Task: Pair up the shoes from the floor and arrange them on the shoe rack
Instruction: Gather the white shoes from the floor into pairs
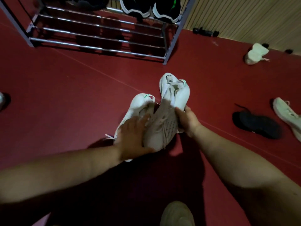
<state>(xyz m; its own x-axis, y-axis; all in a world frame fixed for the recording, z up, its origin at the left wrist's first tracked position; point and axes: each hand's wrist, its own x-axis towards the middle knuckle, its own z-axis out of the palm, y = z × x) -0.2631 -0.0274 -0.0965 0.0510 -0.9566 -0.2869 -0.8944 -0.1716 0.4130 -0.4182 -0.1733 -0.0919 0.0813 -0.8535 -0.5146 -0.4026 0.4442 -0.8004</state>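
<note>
The person's right hand (pixel 187 121) is curled tight round the side of a white shoe (pixel 164 126). It holds the shoe up off the red floor (pixel 65 87), with the heel end pointing to 12 o'clock. A second white shoe (pixel 167 80) peeks out behind it at 12 o'clock. Maybe the same hand holds that one too, but I can't be sure.

Just beside the held shoe, at 9 o'clock, is a green-marked shoe (pixel 138 110), white like the others. The left hand (pixel 133 139) is blurry. Its fingers are spread out flat across this shoe, not curled, and its thumb is against the toe of the held one.

The shoe rack (pixel 97 38) stands at 11 o'clock, with black and green shoes (pixel 151 8) up on its bars. On the floor a pale shoe (pixel 256 53) lies at 2 o'clock. A black shoe (pixel 255 124) lies at 3 o'clock, with a far white shoe (pixel 286 115) just past it.
</note>
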